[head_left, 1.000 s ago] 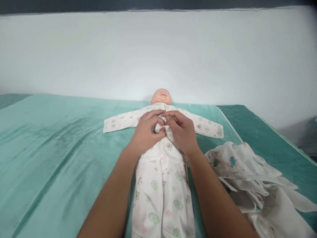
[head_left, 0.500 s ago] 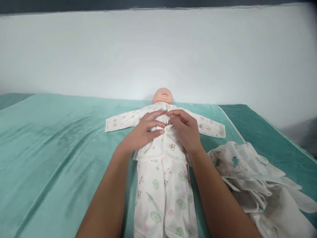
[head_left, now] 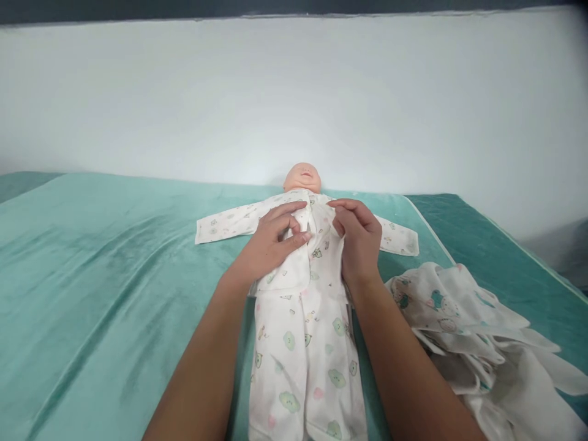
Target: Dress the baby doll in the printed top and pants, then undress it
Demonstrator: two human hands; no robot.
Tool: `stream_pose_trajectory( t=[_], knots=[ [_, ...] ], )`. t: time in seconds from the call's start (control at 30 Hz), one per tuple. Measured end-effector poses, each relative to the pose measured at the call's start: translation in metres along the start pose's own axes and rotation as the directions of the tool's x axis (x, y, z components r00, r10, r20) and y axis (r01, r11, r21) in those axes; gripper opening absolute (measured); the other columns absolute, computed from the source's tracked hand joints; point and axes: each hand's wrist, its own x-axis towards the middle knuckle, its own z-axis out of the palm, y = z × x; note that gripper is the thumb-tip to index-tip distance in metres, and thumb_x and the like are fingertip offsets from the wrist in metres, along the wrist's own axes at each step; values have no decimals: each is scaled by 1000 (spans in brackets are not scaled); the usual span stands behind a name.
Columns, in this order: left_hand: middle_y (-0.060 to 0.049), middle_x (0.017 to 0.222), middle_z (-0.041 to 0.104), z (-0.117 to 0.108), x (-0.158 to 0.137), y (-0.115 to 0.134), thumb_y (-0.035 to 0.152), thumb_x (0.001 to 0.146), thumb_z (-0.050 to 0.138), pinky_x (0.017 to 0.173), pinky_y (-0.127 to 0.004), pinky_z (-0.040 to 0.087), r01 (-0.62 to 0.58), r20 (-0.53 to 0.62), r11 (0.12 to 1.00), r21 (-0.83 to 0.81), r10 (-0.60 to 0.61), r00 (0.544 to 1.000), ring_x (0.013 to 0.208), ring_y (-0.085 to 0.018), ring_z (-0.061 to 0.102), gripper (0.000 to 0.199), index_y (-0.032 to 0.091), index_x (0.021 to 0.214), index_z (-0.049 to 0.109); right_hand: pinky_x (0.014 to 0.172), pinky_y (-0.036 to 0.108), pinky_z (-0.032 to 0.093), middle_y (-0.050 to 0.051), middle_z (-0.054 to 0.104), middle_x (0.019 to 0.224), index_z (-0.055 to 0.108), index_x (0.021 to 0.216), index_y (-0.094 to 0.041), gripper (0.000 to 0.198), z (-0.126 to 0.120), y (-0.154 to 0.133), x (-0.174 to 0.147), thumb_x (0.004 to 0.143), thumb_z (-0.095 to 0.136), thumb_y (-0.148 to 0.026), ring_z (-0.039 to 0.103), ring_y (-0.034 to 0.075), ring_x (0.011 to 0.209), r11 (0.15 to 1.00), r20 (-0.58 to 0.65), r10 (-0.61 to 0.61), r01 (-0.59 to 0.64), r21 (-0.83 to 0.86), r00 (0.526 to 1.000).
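While the doll [head_left: 302, 177] lies face-up on the green sheet [head_left: 138, 275], its shirt [head_left: 287, 278] is parted — front unfastened.
Pants [head_left: 278, 373] look in place; front closure apparently left. Right hand [head_left: 361, 236] seems pinching shirt cloth; left hand [head_left: 273, 236] touches shirt — can't tell if gripping.

pale wall [head_left: 294, 92], dark band [head_left: 294, 11] along top; teal cover [head_left: 114, 275] below
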Motion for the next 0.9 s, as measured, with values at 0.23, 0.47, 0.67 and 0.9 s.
stream_pose_trajectory(
  t=[0.23,0.47,0.67,0.9],
  knots=[
    [-6,143,52,14,6,-4,30,80,68,107,-44,40,107,-229,986,126,-76,970,132,-25,48,25,24,96,50,57,26,33,-7,41,60,64,84,-19,22,-3,9,12,64,62,-29,38,10,56,964,-160,267,-267,22,951],
    [-4,135,58,18,6,-5,20,86,54,105,-41,41,7,-236,979,201,42,971,128,-22,50,16,22,72,46,76,32,44,1,58,90,62,98,-21,41,0,17,15,63,68,-40,52,17,79,880,-115,133,-171,-443,984],
    [-3,120,67,10,7,-6,20,84,52,91,-32,48,70,-367,996,-49,-84,926,110,-18,61,16,21,69,46,66,29,44,-2,59,78,64,87,-20,28,-6,24,17,64,66,-37,53,15,70,920,-162,243,-280,-274,957],
    [0,68,57,-40,-3,-40,22,78,53,64,-33,42,577,-702,816,18,-400,589,65,-17,53,12,23,68,47,63,30,44,-2,58,79,63,90,-19,38,-60,43,42,53,65,-26,52,14,66,943,-415,202,-290,-161,887]
  ],
)
